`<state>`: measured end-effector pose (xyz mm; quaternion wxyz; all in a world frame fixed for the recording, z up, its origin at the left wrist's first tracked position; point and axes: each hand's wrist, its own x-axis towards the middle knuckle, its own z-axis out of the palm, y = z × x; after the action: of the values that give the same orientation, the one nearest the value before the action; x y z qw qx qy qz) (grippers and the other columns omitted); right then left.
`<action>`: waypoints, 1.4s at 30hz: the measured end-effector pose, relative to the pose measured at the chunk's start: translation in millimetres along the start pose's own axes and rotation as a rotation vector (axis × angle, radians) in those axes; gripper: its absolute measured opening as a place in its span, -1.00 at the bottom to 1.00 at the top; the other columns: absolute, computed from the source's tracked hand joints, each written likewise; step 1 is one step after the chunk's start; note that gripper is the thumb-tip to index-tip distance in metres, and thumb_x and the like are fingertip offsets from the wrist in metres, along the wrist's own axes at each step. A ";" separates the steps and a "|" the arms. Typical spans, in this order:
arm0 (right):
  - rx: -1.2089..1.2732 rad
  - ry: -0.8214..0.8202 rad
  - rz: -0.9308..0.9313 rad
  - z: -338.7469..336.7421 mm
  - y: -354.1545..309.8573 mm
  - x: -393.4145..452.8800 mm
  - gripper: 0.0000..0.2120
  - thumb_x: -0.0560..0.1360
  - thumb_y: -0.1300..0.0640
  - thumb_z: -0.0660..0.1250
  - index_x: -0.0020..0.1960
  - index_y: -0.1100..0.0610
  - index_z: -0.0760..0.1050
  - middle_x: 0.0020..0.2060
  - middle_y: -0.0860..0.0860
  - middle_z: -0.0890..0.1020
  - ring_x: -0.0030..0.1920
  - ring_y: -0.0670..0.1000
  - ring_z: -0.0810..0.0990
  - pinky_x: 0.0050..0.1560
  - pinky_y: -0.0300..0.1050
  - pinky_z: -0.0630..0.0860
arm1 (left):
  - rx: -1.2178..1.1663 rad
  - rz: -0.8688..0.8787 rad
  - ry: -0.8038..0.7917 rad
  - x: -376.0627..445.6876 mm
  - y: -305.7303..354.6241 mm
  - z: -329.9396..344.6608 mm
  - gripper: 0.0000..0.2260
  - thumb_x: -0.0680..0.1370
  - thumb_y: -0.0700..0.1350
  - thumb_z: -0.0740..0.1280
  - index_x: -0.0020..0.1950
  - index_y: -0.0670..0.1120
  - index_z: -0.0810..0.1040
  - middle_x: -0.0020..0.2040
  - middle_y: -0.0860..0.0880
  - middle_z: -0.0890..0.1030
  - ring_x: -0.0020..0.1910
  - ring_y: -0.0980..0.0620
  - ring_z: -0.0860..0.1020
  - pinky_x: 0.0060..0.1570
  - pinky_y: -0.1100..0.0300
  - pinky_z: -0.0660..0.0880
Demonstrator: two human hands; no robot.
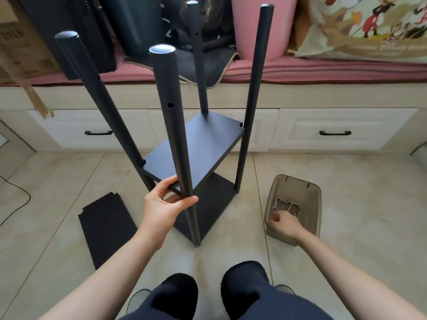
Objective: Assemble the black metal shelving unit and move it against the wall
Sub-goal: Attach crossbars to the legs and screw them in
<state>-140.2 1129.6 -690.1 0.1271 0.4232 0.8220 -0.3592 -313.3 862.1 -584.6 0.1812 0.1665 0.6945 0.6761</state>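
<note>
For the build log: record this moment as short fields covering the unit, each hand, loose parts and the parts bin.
unit: black shelving unit upright on the floor, four poles, two shelves fitted
left hand: left hand grips the nearest pole at the upper shelf's corner
right hand: right hand reaches into the brown bin, fingers curled; what it holds cannot be told
loose parts: one black shelf panel flat on the tiles
bin contents: metal hardware

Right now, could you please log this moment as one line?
left hand: grips front post at middle shelf | right hand: in bin, curled, hold unclear | spare shelf: on floor
</note>
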 end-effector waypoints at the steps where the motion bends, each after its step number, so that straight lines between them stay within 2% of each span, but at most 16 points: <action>1: -0.039 -0.001 -0.006 3.1 1.3 1.6 -0.82 0.59 0.06 0.27 -0.05 0.17 0.49 0.02 0.17 0.62 0.11 0.19 0.58 -0.05 -0.11 0.38 | 0.002 -0.004 0.004 -0.1 0.4 0.5 -0.53 0.30 -0.25 0.63 0.08 0.18 0.66 -0.06 0.07 0.69 -0.06 0.06 0.71 -0.14 0.38 0.58; 5: -0.109 0.016 -0.038 7.9 -1.6 2.9 -0.85 0.58 0.13 0.26 -0.15 0.16 0.40 -0.12 0.12 0.52 -0.04 0.14 0.51 -0.15 -0.15 0.30 | 0.013 -0.010 0.018 -1.0 1.3 1.9 -0.52 0.28 -0.20 0.63 0.13 0.13 0.64 -0.03 0.07 0.69 -0.04 0.07 0.71 -0.13 0.36 0.60; 9: -0.086 0.004 -0.063 14.7 -6.5 -6.3 -0.81 0.53 0.17 0.29 -0.25 0.09 0.38 -0.17 0.08 0.51 -0.11 0.12 0.48 -0.16 -0.14 0.33 | 0.020 -0.014 0.021 -1.7 1.3 2.0 -0.53 0.30 -0.22 0.63 0.12 0.15 0.65 -0.03 0.07 0.69 -0.03 0.08 0.70 -0.14 0.36 0.60; 11: -0.082 -0.017 -0.099 21.5 -8.3 -14.0 -0.95 0.52 0.17 0.30 -0.08 0.13 0.53 -0.09 0.10 0.60 -0.04 0.12 0.55 -0.08 -0.13 0.43 | 0.027 -0.016 0.026 -1.8 1.4 2.5 -0.54 0.30 -0.20 0.63 0.10 0.16 0.64 -0.04 0.10 0.69 -0.03 0.09 0.70 -0.15 0.38 0.59; 14: -0.058 -0.097 -0.142 36.6 -9.4 -25.6 -0.66 0.50 0.26 0.31 0.26 0.20 0.54 0.12 0.11 0.65 0.17 0.10 0.60 0.14 -0.11 0.52 | 0.026 -0.020 0.026 -2.1 0.6 2.9 -0.53 0.31 -0.21 0.63 0.12 0.15 0.64 -0.04 0.10 0.69 -0.03 0.08 0.70 -0.14 0.37 0.59; 17: -0.024 -0.161 -0.180 53.1 -10.9 -36.8 -0.59 0.45 0.36 0.28 0.28 0.19 0.54 0.06 0.07 0.68 0.12 0.02 0.63 0.05 -0.24 0.52 | 0.024 -0.024 0.024 -3.1 0.8 2.7 -0.53 0.31 -0.21 0.63 0.15 0.11 0.64 -0.04 0.08 0.69 -0.03 0.06 0.70 -0.11 0.35 0.60; 21: 0.077 -0.255 -0.211 70.4 -11.1 -41.0 -0.50 0.39 0.52 0.14 0.23 0.24 0.56 -0.10 0.04 0.68 0.00 -0.01 0.66 0.05 -0.16 0.61 | 0.026 -0.020 0.030 -4.0 1.4 3.7 -0.53 0.32 -0.23 0.63 0.14 0.11 0.64 -0.06 0.10 0.68 -0.04 0.09 0.70 -0.14 0.39 0.58; 23: 0.076 -0.303 -0.237 72.8 -12.0 -37.1 -0.47 0.38 0.54 0.11 0.24 0.25 0.57 -0.12 0.04 0.70 -0.06 -0.10 0.67 0.00 -0.26 0.59 | 0.029 -0.020 0.032 -3.8 1.1 4.2 -0.54 0.32 -0.22 0.63 0.13 0.11 0.64 -0.07 0.12 0.68 -0.04 0.09 0.70 -0.13 0.39 0.59; 25: 0.039 -0.300 -0.246 72.3 -11.5 -28.2 -0.51 0.41 0.52 0.13 0.21 0.22 0.59 -0.09 0.05 0.72 -0.11 -0.16 0.65 -0.06 -0.35 0.54 | 0.035 -0.021 0.034 -3.8 1.0 4.5 -0.54 0.32 -0.22 0.63 0.12 0.12 0.64 -0.08 0.13 0.68 -0.04 0.10 0.70 -0.12 0.39 0.59; 26: 0.017 -0.275 -0.237 70.6 -10.4 -22.5 -0.55 0.44 0.50 0.16 0.20 0.21 0.60 -0.05 0.06 0.72 -0.10 -0.13 0.65 -0.03 -0.31 0.55 | 0.037 -0.021 0.035 -3.8 0.9 4.7 -0.54 0.32 -0.22 0.63 0.12 0.13 0.64 -0.08 0.13 0.68 -0.04 0.11 0.70 -0.12 0.38 0.60; 28: -0.015 -0.208 -0.186 66.2 -4.4 -8.9 -0.64 0.48 0.43 0.24 0.19 0.21 0.61 0.03 0.11 0.71 0.01 -0.02 0.65 0.09 -0.18 0.54 | 0.043 -0.017 0.038 -3.6 0.9 5.0 -0.55 0.32 -0.22 0.63 0.11 0.14 0.64 -0.07 0.13 0.67 -0.05 0.13 0.69 -0.13 0.38 0.59; 30: -0.058 -0.159 -0.121 61.8 3.2 3.8 -0.70 0.52 0.35 0.29 0.22 0.21 0.60 0.13 0.12 0.67 0.14 0.05 0.62 0.17 -0.15 0.49 | 0.042 -0.013 0.037 -3.7 1.1 4.8 -0.55 0.32 -0.22 0.63 0.11 0.12 0.64 -0.07 0.13 0.67 -0.05 0.13 0.69 -0.14 0.40 0.58; 36: -0.163 -0.132 -0.028 66.9 15.0 30.2 -0.65 0.52 0.26 0.34 0.31 0.20 0.55 0.28 0.12 0.59 0.32 0.12 0.52 0.25 -0.15 0.45 | 0.039 -0.004 0.025 -4.7 0.8 4.0 -0.55 0.31 -0.19 0.64 0.12 0.11 0.64 -0.07 0.09 0.68 -0.04 0.03 0.70 -0.12 0.36 0.58; 39: -0.177 -0.127 -0.011 75.1 16.1 41.9 -0.64 0.54 0.27 0.32 0.33 0.22 0.51 0.28 0.13 0.57 0.29 0.12 0.54 0.23 -0.15 0.46 | 0.048 0.007 0.026 -4.4 1.3 4.4 -0.54 0.24 -0.07 0.63 0.10 0.15 0.65 -0.07 0.11 0.68 -0.05 0.07 0.69 -0.14 0.39 0.57; 42: -0.166 -0.108 -0.017 81.9 15.0 53.2 -0.79 0.59 0.23 0.28 0.19 0.22 0.56 0.14 0.14 0.62 0.17 0.13 0.59 0.17 -0.08 0.52 | 0.051 0.021 0.028 -4.7 1.7 5.8 -0.54 0.21 0.00 0.62 0.08 0.22 0.65 -0.05 0.12 0.68 -0.06 0.13 0.68 -0.17 0.41 0.56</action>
<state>-168.6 1110.3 -782.8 0.2028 0.3842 0.8446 -0.3130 -306.4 865.0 -582.9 0.1602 0.1691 0.7122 0.6622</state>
